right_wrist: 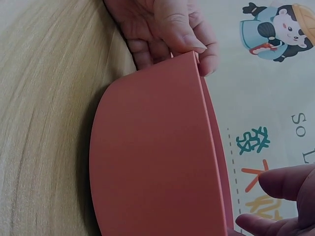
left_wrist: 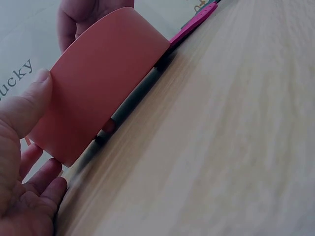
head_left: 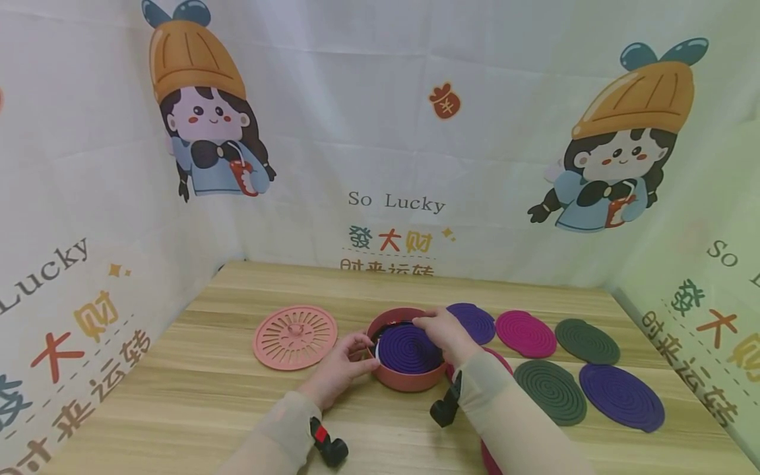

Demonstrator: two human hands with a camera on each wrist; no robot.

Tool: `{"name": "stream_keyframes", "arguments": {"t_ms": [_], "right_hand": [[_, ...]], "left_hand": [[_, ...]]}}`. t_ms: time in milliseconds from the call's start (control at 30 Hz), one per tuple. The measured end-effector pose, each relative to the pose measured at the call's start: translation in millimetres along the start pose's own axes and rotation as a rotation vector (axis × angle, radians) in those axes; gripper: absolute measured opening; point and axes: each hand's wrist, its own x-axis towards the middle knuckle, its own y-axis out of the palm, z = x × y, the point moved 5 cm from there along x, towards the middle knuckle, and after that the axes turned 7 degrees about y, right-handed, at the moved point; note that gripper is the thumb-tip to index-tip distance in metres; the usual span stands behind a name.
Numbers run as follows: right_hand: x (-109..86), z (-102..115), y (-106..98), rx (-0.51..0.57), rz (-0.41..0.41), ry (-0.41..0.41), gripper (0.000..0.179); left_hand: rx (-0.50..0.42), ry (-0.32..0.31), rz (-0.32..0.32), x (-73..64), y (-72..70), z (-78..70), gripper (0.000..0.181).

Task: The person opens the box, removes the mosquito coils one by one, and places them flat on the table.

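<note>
A round coral box (head_left: 410, 380) stands on the table, with a purple spiral coaster (head_left: 411, 348) inside it. My left hand (head_left: 344, 367) grips the box's left side. Its thumb (left_wrist: 34, 104) presses the outer wall near the rim, while the other fingers lie lower, close to the base. Over the far right rim is my right hand (head_left: 446, 332), fingertips at the coaster's upper edge in the head view. In the right wrist view its thumb and a finger (right_wrist: 261, 224) stand apart beside the rim. The coral wall hides the coaster from both wrist views.
A pink slotted lid (head_left: 295, 337) lies left of the box. On the right are several spiral coasters, among them a magenta one (head_left: 526, 334), a green one (head_left: 550, 392) and a purple one (head_left: 621, 396). Another magenta thing (head_left: 490, 460) is partly under the right forearm. Printed cloth (head_left: 392, 132) surrounds the table.
</note>
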Motion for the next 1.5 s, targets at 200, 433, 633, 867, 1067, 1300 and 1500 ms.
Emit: {"name": "stream_keyframes", "arguments": {"t_ms": [200,433,633,867,1067,1300,1500], "right_hand": [[2.2,1,2,0.000,0.004,0.006,0.049],[4.7,1,4,0.000,-0.008,-0.002,0.047],[6.3,0,7,-0.014,-0.016,-0.008,0.046],[5.8,-1,9,-0.012,0.001,0.011,0.048],[6.4,-1,11,-0.015,0.006,0.017,0.048],[9.5,-1,13,-0.033,0.015,0.025,0.049],[11.3,1,15,-0.058,0.021,0.023,0.048]], "left_hand": [[0.009,0.011,0.004,-0.2,-0.8,0.1,0.032],[0.020,-0.013,0.029,-1.0,-1.8,1.6,0.052],[0.021,-0.020,0.031,-0.7,-2.0,2.3,0.053],[0.006,-0.027,0.007,-0.4,-2.1,3.6,0.049],[0.004,-0.030,-0.016,-0.9,-2.7,3.5,0.046],[-0.006,-0.035,-0.017,-1.0,-3.3,4.2,0.046],[-0.017,-0.040,-0.013,-1.6,-2.8,2.5,0.046]]}}
